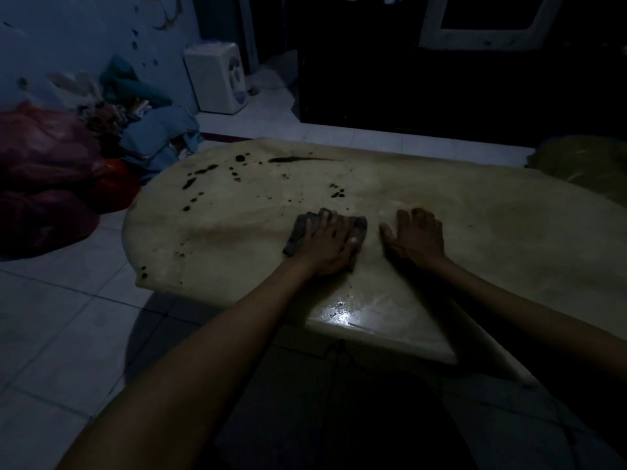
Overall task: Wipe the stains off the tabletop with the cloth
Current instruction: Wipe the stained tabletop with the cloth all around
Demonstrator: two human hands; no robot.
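left hand (330,240) lies flat, fingers spread, pressing grey cloth (300,232) onto pale tabletop (492,212), not clenched round it. right hand (419,235) rests open and empty just right of the cloth. dark stains (200,183) lie beyond the cloth, mostly far-left of it.

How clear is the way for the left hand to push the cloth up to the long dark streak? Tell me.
Probably clear: the left hand lies flat on the cloth, and only stained tabletop lies between it and the streak.
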